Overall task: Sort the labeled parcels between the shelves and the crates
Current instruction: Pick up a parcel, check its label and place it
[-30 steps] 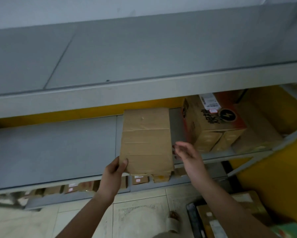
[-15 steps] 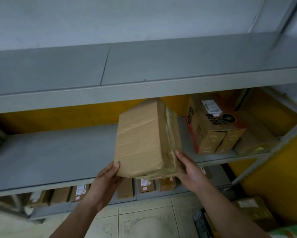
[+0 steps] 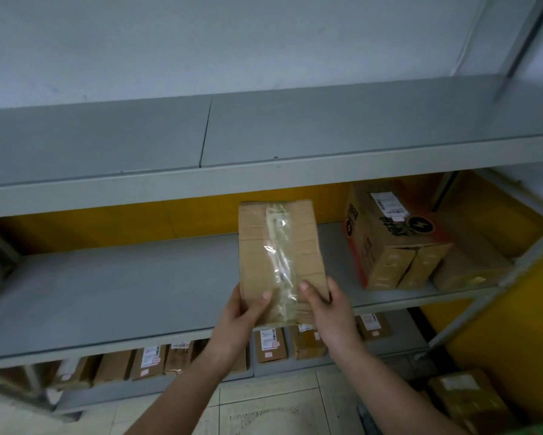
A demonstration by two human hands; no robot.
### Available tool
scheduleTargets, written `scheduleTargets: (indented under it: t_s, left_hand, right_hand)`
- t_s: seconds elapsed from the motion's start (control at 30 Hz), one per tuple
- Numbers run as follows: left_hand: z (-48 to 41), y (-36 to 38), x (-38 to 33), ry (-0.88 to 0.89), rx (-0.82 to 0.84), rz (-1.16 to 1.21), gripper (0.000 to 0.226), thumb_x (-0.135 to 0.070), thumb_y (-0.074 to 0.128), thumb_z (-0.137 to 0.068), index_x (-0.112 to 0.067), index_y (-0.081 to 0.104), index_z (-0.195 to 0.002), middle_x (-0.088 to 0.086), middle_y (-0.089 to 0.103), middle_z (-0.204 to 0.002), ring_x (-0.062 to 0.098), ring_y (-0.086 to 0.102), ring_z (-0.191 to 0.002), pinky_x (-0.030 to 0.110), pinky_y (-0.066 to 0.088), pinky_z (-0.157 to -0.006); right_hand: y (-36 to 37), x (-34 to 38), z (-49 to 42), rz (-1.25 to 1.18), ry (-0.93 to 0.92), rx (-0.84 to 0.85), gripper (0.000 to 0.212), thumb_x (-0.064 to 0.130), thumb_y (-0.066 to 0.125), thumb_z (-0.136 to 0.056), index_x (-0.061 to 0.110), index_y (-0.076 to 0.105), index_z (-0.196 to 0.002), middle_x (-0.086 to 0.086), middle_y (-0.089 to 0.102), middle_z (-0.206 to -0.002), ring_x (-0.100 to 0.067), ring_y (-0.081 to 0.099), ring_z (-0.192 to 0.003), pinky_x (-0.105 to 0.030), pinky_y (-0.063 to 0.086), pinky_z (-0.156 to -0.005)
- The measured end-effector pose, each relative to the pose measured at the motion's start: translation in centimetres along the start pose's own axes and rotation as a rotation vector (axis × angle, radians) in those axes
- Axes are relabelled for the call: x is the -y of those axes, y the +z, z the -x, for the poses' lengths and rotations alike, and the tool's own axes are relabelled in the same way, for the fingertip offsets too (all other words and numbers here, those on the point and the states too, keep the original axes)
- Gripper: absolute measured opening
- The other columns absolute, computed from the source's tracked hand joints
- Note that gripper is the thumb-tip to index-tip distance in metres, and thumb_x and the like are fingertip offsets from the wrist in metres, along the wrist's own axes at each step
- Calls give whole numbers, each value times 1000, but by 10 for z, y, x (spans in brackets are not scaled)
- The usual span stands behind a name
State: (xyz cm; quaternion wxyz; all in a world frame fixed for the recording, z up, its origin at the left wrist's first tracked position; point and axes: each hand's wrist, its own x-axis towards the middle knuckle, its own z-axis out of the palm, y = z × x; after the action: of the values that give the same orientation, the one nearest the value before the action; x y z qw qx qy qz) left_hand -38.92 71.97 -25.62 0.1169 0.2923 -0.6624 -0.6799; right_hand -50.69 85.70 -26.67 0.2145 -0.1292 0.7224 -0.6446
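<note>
Left hand (image 3: 242,315) and right hand (image 3: 329,312) both grip the parcel (image 3: 279,246) at its near end, thumbs pressed on the face towards the camera and the other fingers wrapped out of sight behind it. The parcel stands on end in front of the middle shelf (image 3: 122,293), its far end near the lip of the top shelf (image 3: 263,133) and a printed box (image 3: 389,240) to its right.

Held only at one end, the parcel could tip away or sideways if either grip eases. The thumbs sit at the edge of a glossy strip of tape, which may give poor purchase. Pushed in carelessly, it could catch the top shelf's lip or knock the printed box. The likelier fault is a wrong sort: no label shows on this face, so the side that decides its place is probably turned away.

Whether the parcel's near edge rests on the middle shelf or hangs just clear of it cannot be told. No crates are in view. Labels on the lower parcels (image 3: 270,343) are too small to read, and the floor boxes (image 3: 464,400) are cut off and blurred.
</note>
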Motion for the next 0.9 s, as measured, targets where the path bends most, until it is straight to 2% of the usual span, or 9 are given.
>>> scheduleTargets:
  t_s: [0.07,0.13,0.23,0.3,0.4,0.5,0.63,0.77,0.9]
  left_hand:
    - [-6,2,12,-4,-112,-3,37,-40,62,-96,-31,56,-132,-6,73,-118,9,71,-105,32,57,-93]
    - [-6,-2,17,-10,-145,11,32,-38,61,-97,-30,59,-128,-6,74,-116,12,70,-107,33,55,-95]
    - [-8,-12,20,-46,-140,86,31,-33,60,-98,-27,60,-129,-4,74,-116,14,70,-109,34,52,-98]
    - [-11,-20,23,-93,-137,189,33,-29,61,-98,-21,60,-130,2,75,-117,21,70,-111,38,50,-100]
    - [-14,-34,31,-184,-109,387,35,-21,58,-99,-5,61,-130,14,73,-120,29,70,-112,38,54,-93]
    - [-9,-43,36,-258,-44,515,35,-17,54,-99,0,62,-128,21,70,-124,30,70,-108,35,61,-85]
    - [-7,-47,39,-269,5,566,39,-17,51,-98,3,59,-130,24,66,-128,32,66,-113,38,57,-97]
    - [-7,-54,33,-260,-13,478,35,-18,48,-101,1,61,-127,21,69,-121,31,64,-111,46,49,-106]
    - [-15,-54,19,-63,-174,20,33,-30,51,-103,-21,56,-135,7,61,-135,22,61,-118,40,48,-101]
  right_hand:
    - [6,2,8,57,-43,41,30,37,58,-98,39,56,-128,21,70,-108,15,63,-93,-3,49,-71]
    - [6,1,12,71,-56,82,32,36,54,-100,46,50,-131,24,67,-111,19,61,-92,1,45,-69]
    - [0,1,13,6,-3,152,36,43,51,-99,56,45,-132,28,65,-115,9,64,-102,-17,53,-88]
    - [-8,0,10,-9,32,163,39,53,52,-95,55,48,-134,33,65,-112,5,63,-106,-30,51,-98]
    - [-24,0,2,-23,65,27,44,69,54,-84,52,59,-124,25,65,-121,-6,61,-115,-35,47,-97]
    - [-34,-5,-5,-38,165,-58,47,54,64,-87,37,59,-130,10,63,-127,-12,58,-113,-34,44,-91]
    - [-32,-16,-4,-120,378,159,41,50,76,-76,34,68,-113,4,74,-112,-22,65,-110,-49,45,-104]
    - [-29,-20,-2,-130,282,141,34,45,77,-78,36,72,-110,9,75,-111,-20,64,-114,-53,45,-106]
    - [-24,-10,-5,-143,181,79,29,36,75,-84,29,70,-111,11,77,-101,-13,70,-101,-36,54,-91]
